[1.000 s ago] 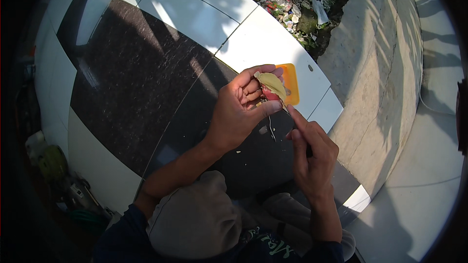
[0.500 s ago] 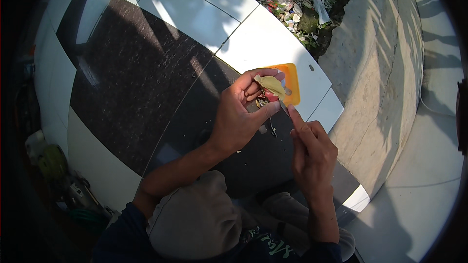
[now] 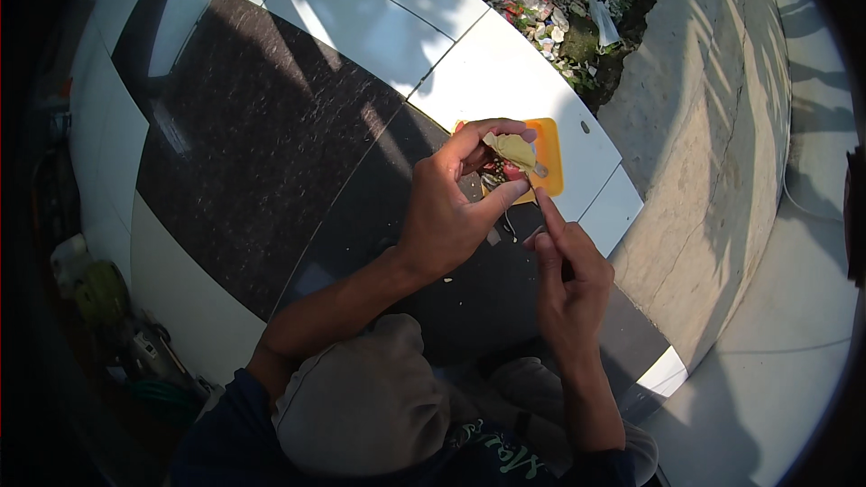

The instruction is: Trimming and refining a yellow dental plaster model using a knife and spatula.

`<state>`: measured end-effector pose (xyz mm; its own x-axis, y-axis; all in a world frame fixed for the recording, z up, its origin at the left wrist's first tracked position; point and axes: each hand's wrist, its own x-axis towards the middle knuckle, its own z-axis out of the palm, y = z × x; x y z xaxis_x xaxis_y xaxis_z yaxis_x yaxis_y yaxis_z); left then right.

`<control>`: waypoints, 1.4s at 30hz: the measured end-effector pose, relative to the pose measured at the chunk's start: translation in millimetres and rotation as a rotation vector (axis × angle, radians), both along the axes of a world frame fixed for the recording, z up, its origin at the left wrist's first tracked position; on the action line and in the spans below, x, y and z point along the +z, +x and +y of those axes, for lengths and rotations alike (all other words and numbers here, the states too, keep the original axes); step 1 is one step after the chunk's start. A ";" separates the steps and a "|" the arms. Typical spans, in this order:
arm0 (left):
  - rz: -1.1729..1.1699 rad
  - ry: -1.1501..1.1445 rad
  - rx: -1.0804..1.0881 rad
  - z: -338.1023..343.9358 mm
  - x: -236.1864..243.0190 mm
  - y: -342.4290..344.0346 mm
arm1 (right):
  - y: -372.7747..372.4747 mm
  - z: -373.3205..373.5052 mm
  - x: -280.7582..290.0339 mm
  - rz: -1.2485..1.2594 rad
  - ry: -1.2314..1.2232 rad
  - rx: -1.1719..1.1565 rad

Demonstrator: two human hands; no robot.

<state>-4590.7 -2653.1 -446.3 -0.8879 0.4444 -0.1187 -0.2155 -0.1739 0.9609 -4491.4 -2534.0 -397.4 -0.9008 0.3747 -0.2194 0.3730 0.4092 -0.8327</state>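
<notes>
My left hand [image 3: 456,194] cups a small piece with a pale yellow, petal-like top [image 3: 511,151], pinkish-red parts and dark, bead-like bits below it. The fingers curl round its far side and the thumb presses its near side. My right hand [image 3: 573,271] is closed, with its index finger stretched towards the piece along a thin, dark, blade-like tool [image 3: 534,188]. Most of that tool is hidden by the fingers, and its tip meets the piece beside my left thumb. Just behind both hands, an orange-yellow tray [image 3: 552,162] lies on the white tile, partly covered by my left hand.
A thin wire-like strip [image 3: 511,227] and small pale scraps [image 3: 447,280] lie on the dark tiles [image 3: 361,216]. Beyond the white tiles [image 3: 505,54] is rubble with litter [image 3: 559,18]. A concrete ledge [image 3: 704,126] runs along the right. Green equipment [image 3: 101,293] stands at the far left.
My right hand has turned slightly and drawn a little nearer to me, its index fingertip still by the piece. The left hand has tilted the piece slightly. The whole view has shifted a little.
</notes>
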 end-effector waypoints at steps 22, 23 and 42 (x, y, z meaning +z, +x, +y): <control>-0.823 0.872 -0.135 -7.2 -19.4 3.6 | 19.3 11.2 -1.6 0.014 0.080 0.171; -0.823 0.872 -0.136 -7.3 -18.5 3.8 | 18.9 10.5 -2.3 0.014 0.080 0.171; -0.557 0.540 -0.278 -15.8 -4.8 -2.4 | 4.7 16.7 14.3 -0.012 0.400 0.383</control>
<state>-4593.2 -2668.9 -451.1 -0.6113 0.7612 -0.2167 -0.7393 -0.4514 0.4997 -4486.7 -2517.3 -383.1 -0.9874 0.0770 -0.1382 0.1438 0.8012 -0.5809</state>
